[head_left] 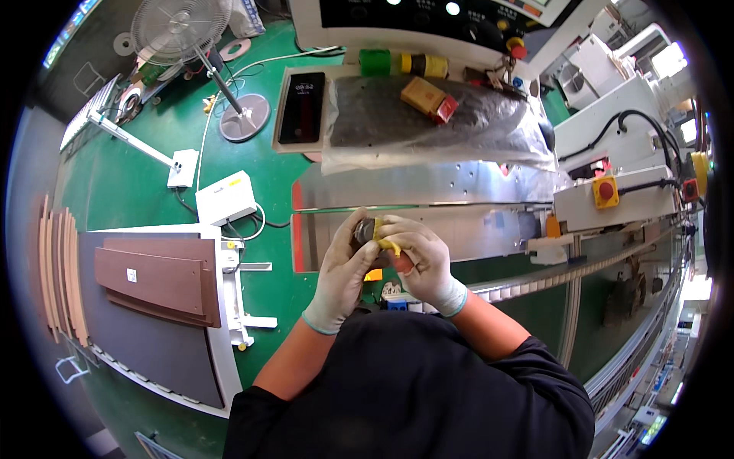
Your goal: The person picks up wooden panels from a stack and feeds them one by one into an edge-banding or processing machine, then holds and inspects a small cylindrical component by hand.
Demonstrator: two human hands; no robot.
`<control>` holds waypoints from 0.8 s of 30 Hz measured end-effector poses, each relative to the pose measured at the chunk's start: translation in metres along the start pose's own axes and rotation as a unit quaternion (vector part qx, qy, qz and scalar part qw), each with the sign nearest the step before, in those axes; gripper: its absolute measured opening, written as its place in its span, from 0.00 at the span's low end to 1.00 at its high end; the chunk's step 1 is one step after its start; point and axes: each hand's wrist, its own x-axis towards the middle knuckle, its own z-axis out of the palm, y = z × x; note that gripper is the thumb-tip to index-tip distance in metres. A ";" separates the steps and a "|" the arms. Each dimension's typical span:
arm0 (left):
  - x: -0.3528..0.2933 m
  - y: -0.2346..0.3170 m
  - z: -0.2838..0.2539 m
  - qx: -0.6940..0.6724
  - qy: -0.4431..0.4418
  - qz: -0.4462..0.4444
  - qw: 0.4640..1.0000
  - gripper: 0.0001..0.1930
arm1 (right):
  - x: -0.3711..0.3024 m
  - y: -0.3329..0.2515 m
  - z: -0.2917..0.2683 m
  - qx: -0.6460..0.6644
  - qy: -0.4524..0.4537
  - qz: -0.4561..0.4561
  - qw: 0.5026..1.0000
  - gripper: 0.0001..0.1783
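Both hands are up in the middle now, gloved in white, working close together over the near metal rail [397, 237]. The left hand [342, 268] is curled around a small dark piece [365, 232], and the right hand [425, 256] comes in from the other side, its fingers bent onto a yellow strip [391, 247] right beside it. So where do we stand? Partway, I'd judge: the piece is picked up and gripped, a bit of yellow stands out from it, but nothing has been let go or set down, so handling the strip looks like the part left to finish. Whether the strip is fixed to the piece or coming away, I can't tell. Beyond the hands, the box [423, 96] with its red end lies on the plastic sheet [359, 118], well apart from the action. And the piece itself? Dark, roundish, slightly shiny, much of it covered by gloved fingers; the strip is bright, narrow and bent. Just below it there's an orange-red patch [402, 262] at the right hand, too small to make out.
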 end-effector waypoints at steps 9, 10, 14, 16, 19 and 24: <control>-0.032 -0.014 -0.023 0.025 -0.049 -0.062 0.997 0.33 | -0.032 -0.004 0.003 0.437 0.088 0.444 0.778 0.13; -0.031 -0.009 -0.022 0.037 -0.061 -0.080 0.994 0.30 | -0.039 -0.001 0.006 0.473 0.104 0.446 0.753 0.14; -0.024 -0.013 -0.027 0.066 -0.018 -0.068 0.995 0.22 | -0.046 0.005 0.017 0.537 0.115 0.441 0.709 0.15; -0.023 -0.019 -0.018 0.061 0.058 -0.024 0.996 0.19 | -0.047 -0.001 0.017 0.493 0.076 0.429 0.753 0.16; -0.023 -0.027 -0.025 0.072 0.061 0.060 0.994 0.13 | -0.050 -0.008 0.012 0.207 -0.071 0.235 0.947 0.29; -0.015 -0.028 -0.021 0.261 0.074 0.220 0.937 0.19 | -0.055 -0.019 0.025 0.028 -0.083 0.133 0.987 0.40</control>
